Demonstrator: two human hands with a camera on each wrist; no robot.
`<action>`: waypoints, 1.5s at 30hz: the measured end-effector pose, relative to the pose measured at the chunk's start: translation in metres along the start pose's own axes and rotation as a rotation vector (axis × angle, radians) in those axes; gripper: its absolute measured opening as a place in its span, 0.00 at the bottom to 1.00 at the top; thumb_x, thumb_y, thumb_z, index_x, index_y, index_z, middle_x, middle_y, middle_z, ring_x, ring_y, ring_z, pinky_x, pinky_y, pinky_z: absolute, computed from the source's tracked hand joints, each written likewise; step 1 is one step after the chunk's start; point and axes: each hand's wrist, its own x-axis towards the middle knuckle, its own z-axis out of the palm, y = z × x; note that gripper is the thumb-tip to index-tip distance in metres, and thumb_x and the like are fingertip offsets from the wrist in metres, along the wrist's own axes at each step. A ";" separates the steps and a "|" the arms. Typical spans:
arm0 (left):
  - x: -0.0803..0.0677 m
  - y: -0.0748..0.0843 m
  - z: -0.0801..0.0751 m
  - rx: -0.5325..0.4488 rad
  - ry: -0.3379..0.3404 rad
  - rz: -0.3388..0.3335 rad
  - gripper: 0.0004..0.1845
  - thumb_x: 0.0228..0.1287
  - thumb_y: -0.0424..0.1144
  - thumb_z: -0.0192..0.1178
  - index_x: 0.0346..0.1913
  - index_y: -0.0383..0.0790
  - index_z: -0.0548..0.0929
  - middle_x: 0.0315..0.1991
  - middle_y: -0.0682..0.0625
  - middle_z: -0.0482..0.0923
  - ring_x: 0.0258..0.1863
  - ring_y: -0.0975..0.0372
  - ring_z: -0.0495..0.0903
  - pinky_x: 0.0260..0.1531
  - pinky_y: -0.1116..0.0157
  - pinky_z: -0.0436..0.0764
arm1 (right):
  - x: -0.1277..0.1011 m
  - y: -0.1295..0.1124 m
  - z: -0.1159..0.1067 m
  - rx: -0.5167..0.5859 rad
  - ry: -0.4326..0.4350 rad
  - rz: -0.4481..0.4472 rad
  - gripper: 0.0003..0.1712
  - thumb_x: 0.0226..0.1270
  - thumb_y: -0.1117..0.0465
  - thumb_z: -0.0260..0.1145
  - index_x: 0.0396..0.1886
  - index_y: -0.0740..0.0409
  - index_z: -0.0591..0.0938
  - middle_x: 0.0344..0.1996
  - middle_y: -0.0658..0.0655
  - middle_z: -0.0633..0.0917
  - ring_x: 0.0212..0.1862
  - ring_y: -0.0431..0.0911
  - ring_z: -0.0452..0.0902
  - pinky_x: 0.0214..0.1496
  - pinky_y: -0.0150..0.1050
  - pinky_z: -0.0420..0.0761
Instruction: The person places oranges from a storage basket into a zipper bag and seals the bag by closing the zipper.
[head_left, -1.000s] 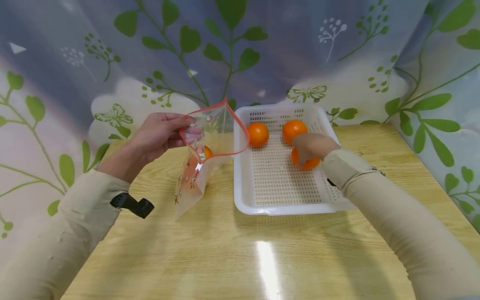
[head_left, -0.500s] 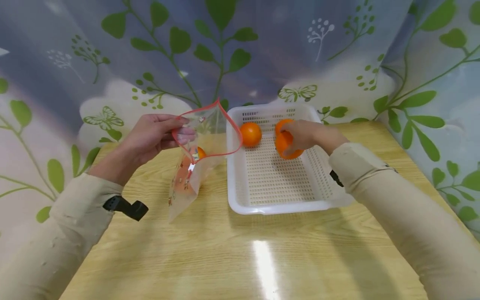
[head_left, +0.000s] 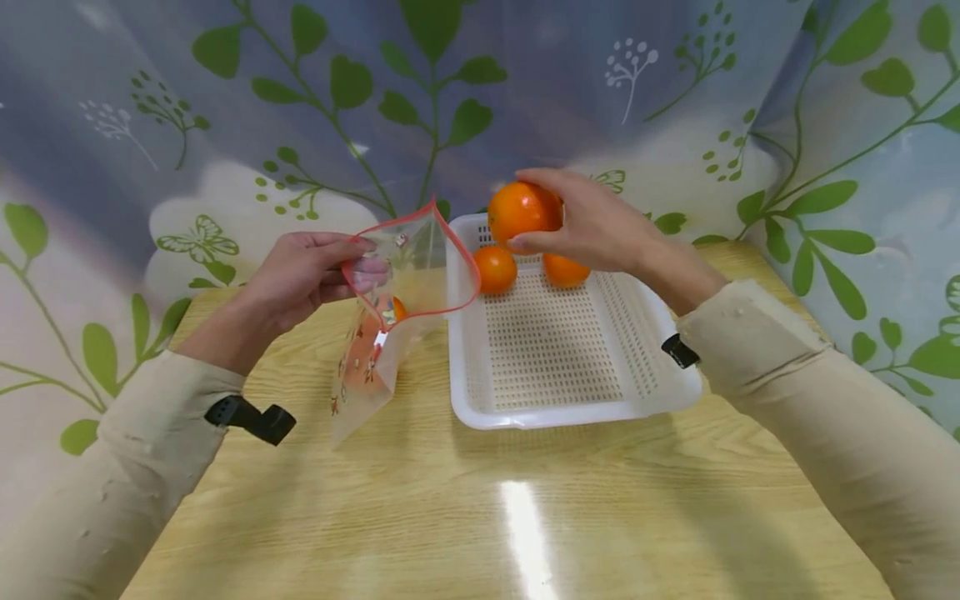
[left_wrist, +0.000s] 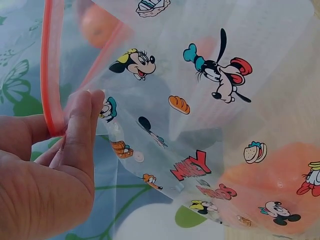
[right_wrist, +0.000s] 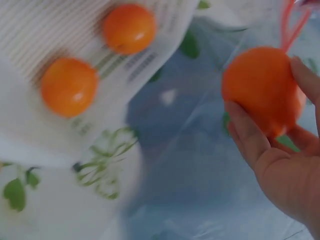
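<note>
My left hand [head_left: 307, 271] pinches the rim of a clear zip bag [left_wrist: 165, 125] printed with cartoon figures. Its red-edged mouth gapes toward the basket. Low inside the bag lies an orange [left_wrist: 275, 185], blurred by the plastic. Raised above the back of a white basket [head_left: 540, 415], my right hand [head_left: 600, 221] grips another orange [right_wrist: 262, 90] between thumb and fingers. That fruit is to the right of the bag's mouth, apart from it. Two more oranges stay in the basket, a left orange [head_left: 495, 269] and a right orange [head_left: 566, 271].
The basket stands on a wood-grain table [head_left: 420, 500], just right of the bag. Behind the table hangs a leaf-patterned curtain [head_left: 525, 100]. A black strap [head_left: 251, 418] circles the left wrist, and another black strap [head_left: 680, 350] shows at the right wrist.
My right hand has taken hold of an orange in the basket, lifted it above the back rim and carried it left toward the bag. The left hand keeps its grip on the bag.
</note>
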 end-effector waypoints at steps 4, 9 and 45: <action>-0.001 0.001 0.001 -0.002 -0.003 0.006 0.11 0.66 0.32 0.61 0.47 0.28 0.83 0.32 0.40 0.85 0.32 0.55 0.86 0.34 0.65 0.85 | -0.003 -0.030 0.008 0.068 0.086 -0.069 0.45 0.57 0.45 0.72 0.72 0.52 0.64 0.67 0.52 0.67 0.58 0.48 0.68 0.58 0.44 0.73; -0.001 0.001 0.000 -0.010 0.001 -0.002 0.09 0.66 0.32 0.61 0.44 0.30 0.84 0.32 0.40 0.85 0.32 0.55 0.86 0.34 0.65 0.84 | -0.004 -0.061 0.025 0.098 0.096 -0.111 0.45 0.56 0.43 0.72 0.71 0.48 0.66 0.66 0.49 0.68 0.56 0.44 0.69 0.55 0.40 0.74; -0.006 0.007 0.004 -0.076 0.037 0.029 0.08 0.67 0.28 0.57 0.45 0.26 0.80 0.31 0.38 0.85 0.31 0.55 0.86 0.35 0.62 0.84 | 0.026 -0.082 0.072 -0.083 -0.495 -0.397 0.11 0.59 0.64 0.67 0.42 0.53 0.81 0.32 0.48 0.78 0.36 0.43 0.71 0.39 0.33 0.74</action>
